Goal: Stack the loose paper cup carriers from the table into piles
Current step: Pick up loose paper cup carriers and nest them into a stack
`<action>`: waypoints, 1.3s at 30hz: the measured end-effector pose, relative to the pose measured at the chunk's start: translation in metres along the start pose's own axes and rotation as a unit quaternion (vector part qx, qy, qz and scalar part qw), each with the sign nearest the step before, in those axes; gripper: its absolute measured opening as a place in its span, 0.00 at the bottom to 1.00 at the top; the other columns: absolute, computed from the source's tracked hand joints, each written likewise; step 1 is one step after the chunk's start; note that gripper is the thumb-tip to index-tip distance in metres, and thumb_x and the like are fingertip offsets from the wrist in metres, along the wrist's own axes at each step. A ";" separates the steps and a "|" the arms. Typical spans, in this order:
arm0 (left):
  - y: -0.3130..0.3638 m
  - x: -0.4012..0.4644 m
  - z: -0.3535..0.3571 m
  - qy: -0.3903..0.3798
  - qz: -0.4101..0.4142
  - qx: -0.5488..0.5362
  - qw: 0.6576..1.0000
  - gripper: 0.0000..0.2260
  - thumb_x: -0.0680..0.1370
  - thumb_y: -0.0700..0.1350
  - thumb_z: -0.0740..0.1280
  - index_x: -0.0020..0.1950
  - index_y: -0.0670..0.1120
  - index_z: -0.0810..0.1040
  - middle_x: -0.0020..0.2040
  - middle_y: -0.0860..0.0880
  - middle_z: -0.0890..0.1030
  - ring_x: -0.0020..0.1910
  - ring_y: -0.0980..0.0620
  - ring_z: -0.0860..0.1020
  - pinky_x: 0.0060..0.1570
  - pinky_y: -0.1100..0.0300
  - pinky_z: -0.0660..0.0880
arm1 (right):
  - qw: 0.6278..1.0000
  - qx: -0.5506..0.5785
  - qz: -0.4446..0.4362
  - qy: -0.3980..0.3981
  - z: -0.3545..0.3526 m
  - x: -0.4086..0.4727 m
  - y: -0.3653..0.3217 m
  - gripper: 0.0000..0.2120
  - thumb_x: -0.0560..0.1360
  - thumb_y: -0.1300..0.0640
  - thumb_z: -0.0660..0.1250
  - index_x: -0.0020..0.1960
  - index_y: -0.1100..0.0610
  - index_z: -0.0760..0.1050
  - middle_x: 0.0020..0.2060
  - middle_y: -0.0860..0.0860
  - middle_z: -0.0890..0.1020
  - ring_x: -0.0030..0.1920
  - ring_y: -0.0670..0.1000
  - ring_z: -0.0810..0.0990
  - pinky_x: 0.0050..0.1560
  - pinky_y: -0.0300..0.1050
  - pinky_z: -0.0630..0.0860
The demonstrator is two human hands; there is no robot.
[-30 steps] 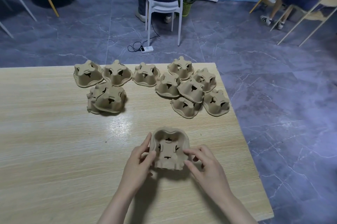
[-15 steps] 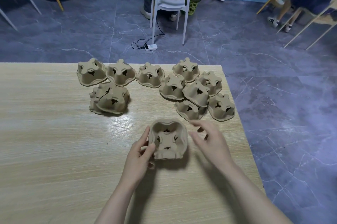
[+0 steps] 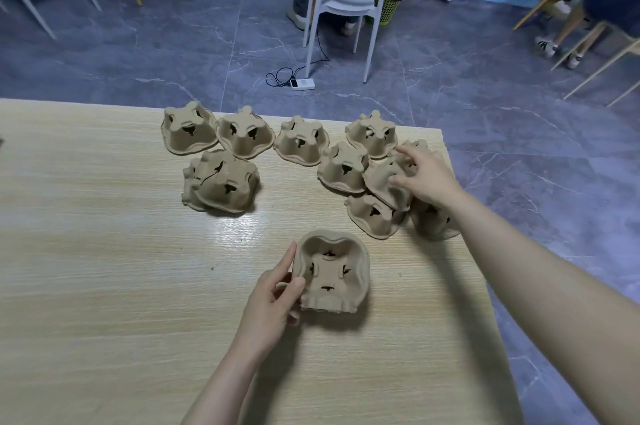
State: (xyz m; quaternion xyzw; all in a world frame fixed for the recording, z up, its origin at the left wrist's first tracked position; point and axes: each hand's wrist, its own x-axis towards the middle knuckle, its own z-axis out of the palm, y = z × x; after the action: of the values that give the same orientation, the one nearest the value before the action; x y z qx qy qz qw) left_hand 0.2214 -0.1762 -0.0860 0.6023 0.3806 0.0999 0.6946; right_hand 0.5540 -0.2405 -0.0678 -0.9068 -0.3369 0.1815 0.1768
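A: Where do we have our left hand?

B: Low in the middle of the frame, on the wooden bench. It grips the near carrier at its left rim, thumb laid over the edge and the index finger raised along the outer wall. That carrier sits open side up, and its walls look layered, though we cannot tell how many are nested in it.

A: And our right hand?

B: The forearm runs in from the lower right corner, stretched up and leftward to the cluster of upturned carriers at the right centre of the frame. The fingers are spread and bent over one tilted carrier there. The thumb touches its side and the fingers reach over its top, but we cannot tell whether they have truly clamped on it.

A: What else lies on the bench?

B: A row of three carriers stands bottom up along the far edge, upper centre. Just below them, left of centre, a leaning pair rests, one set over another.

A: Beyond the bench?

B: Grey floor tiles, a white chair with someone seated at top centre, and a power strip beside its legs.
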 end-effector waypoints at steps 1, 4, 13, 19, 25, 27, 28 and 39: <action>0.000 0.000 0.000 0.001 -0.001 0.001 1.000 0.24 0.81 0.39 0.63 0.74 0.56 0.65 0.46 0.48 0.74 0.30 0.65 0.72 0.32 0.69 0.71 | 1.000 -0.006 0.006 -0.018 0.000 0.004 0.002 0.32 0.70 0.51 0.74 0.72 0.48 0.68 0.64 0.53 0.76 0.67 0.58 0.70 0.67 0.59 0.68; -0.002 0.001 -0.001 -0.002 -0.005 -0.002 1.000 0.24 0.81 0.40 0.63 0.74 0.58 0.65 0.48 0.45 0.75 0.31 0.64 0.73 0.32 0.68 0.72 | 0.998 0.000 0.017 -0.054 0.002 0.010 0.007 0.34 0.69 0.50 0.75 0.73 0.48 0.67 0.66 0.51 0.76 0.67 0.57 0.71 0.68 0.58 0.68; -0.007 0.004 -0.003 -0.004 -0.012 -0.006 1.000 0.23 0.81 0.41 0.64 0.74 0.59 0.66 0.51 0.44 0.76 0.36 0.60 0.76 0.37 0.60 0.76 | 0.998 0.051 0.008 -0.046 0.006 0.002 0.011 0.34 0.73 0.56 0.73 0.75 0.47 0.63 0.71 0.51 0.72 0.69 0.56 0.71 0.68 0.55 0.69; -0.007 0.004 -0.004 0.000 -0.010 0.002 1.000 0.24 0.81 0.40 0.64 0.74 0.58 0.66 0.52 0.40 0.77 0.34 0.63 0.76 0.33 0.66 0.74 | 0.996 0.056 -0.018 0.061 -0.005 -0.031 -0.004 0.39 0.67 0.53 0.77 0.74 0.45 0.65 0.66 0.50 0.74 0.64 0.54 0.73 0.61 0.55 0.73; -0.008 0.003 -0.001 0.004 -0.011 -0.004 1.000 0.24 0.81 0.40 0.64 0.73 0.59 0.66 0.49 0.46 0.77 0.34 0.61 0.76 0.35 0.60 0.75 | 0.979 0.146 0.009 0.140 -0.006 -0.098 -0.025 0.48 0.66 0.53 0.79 0.77 0.40 0.55 0.52 0.47 0.77 0.49 0.53 0.75 0.54 0.55 0.75; -0.006 0.000 0.000 0.006 -0.013 -0.014 1.000 0.24 0.81 0.40 0.64 0.73 0.59 0.67 0.47 0.48 0.78 0.33 0.61 0.76 0.35 0.58 0.75 | 0.974 0.167 0.011 0.154 -0.004 -0.120 -0.036 0.49 0.65 0.53 0.79 0.77 0.40 0.55 0.44 0.41 0.74 0.40 0.51 0.73 0.47 0.51 0.74; -0.006 -0.002 0.001 0.007 -0.014 -0.020 1.000 0.24 0.81 0.39 0.65 0.73 0.59 0.67 0.44 0.49 0.78 0.32 0.61 0.75 0.34 0.58 0.75 | 0.973 0.174 0.011 0.152 -0.001 -0.129 -0.041 0.49 0.65 0.53 0.79 0.78 0.40 0.54 0.42 0.40 0.74 0.37 0.49 0.73 0.45 0.50 0.74; -0.010 -0.023 0.004 0.013 -0.023 -0.033 0.999 0.24 0.80 0.40 0.66 0.74 0.58 0.67 0.39 0.56 0.81 0.33 0.60 0.77 0.34 0.56 0.76 | 0.957 0.274 -0.042 0.085 0.032 -0.180 -0.056 0.38 0.64 0.58 0.80 0.64 0.37 0.64 0.45 0.44 0.76 0.35 0.43 0.76 0.41 0.40 0.73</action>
State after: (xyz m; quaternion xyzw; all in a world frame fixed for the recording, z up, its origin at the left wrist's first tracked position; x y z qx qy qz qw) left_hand 0.2052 -0.1956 -0.0859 0.5688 0.3997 0.1044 0.7112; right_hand 0.3818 -0.3158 -0.0328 -0.8204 -0.2960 0.1813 0.4543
